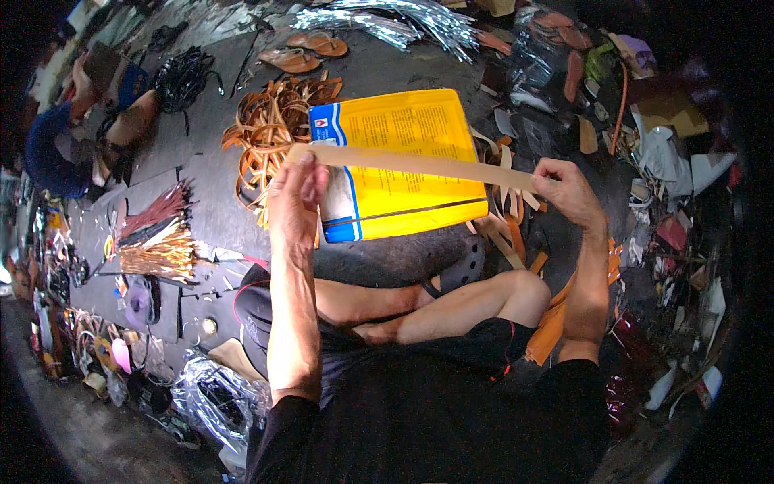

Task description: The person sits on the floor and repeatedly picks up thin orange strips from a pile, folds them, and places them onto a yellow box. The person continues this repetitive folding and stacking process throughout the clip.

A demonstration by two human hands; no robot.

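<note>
A long, flat tan strip, leather-like in look, [419, 164] is stretched between my two hands above a yellow and blue printed container [419, 121]. My left hand [300, 187] pinches the strip's left end between thumb and fingers. At the other end, my right hand [567, 190] is closed round the strip with the fingers bent. The container lies in front of my crossed legs, and a thin dark line crosses its near part. Against its left side is a heap of curled brown strips [270, 133]. More loose tan strips [506, 234] stick out at its right.
Orange-brown strips [556, 319] lie by my right knee. Bundles of maroon and gold strips [157, 246] are on the floor at left. Sandals [302, 55] and silvery strips [419, 24] lie at the far side. Mixed scraps [669, 161] cover the right. Another person's legs [133, 117] show at far left.
</note>
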